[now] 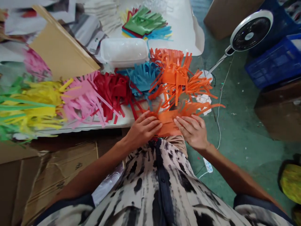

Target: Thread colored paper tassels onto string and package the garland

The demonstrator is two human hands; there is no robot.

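Observation:
Between my hands, in front of my waist, is a piece of orange fringed paper [167, 118] with cut strips fanning out on its far side. My left hand [146, 127] grips its left part with the fingers laid together over the top. On the right part, my right hand [193, 130] holds it in the same way; both thumbs are hidden. Just beyond lies a pile of orange fringed pieces [175, 73] at the table's right end. To its left are a blue fringed bunch [143, 77] and a dark red one [114, 91].
Pink [81, 94] and yellow fringed bunches [39, 97] lie along the table edge. A white plastic tray [124, 50] and a stack of fringed sheets [145, 22] sit farther back. A fan [250, 34] stands at right near a blue crate [274, 61]. Cardboard [63, 175] is below left.

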